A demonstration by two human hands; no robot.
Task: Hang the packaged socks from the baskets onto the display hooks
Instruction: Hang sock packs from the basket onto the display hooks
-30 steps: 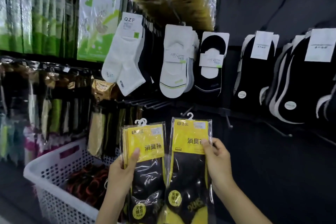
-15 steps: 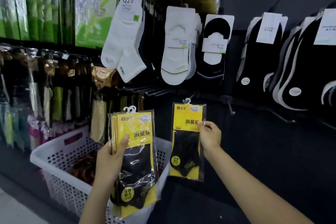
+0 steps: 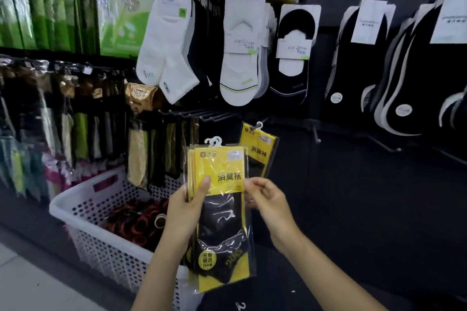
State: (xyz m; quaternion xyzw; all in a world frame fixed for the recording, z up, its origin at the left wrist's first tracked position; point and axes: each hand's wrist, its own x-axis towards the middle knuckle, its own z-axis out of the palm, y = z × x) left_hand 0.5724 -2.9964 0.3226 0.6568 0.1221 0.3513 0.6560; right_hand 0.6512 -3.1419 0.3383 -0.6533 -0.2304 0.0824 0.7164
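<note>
My left hand [image 3: 185,212] grips a stack of sock packages [image 3: 219,169], yellow cards over black socks in clear plastic with white hangers on top. My right hand [image 3: 269,203] pinches the right edge of the front package in that stack. Behind it, another yellow sock package [image 3: 261,146] hangs alone from a display hook [image 3: 258,124] on the dark wall. A white perforated basket [image 3: 83,201] stands at lower left and holds dark bundles with orange-red rims.
Several bare black hooks [image 3: 202,115] stick out left of the hung package, and another bare hook [image 3: 316,134] to its right. White and black socks hang on the row above. Packaged goods fill the racks at left. The wall at lower right is dark panel.
My right hand let go of the single package, which now hangs on the hook, and came back to the stack. My left hand raised the stack toward the middle.
</note>
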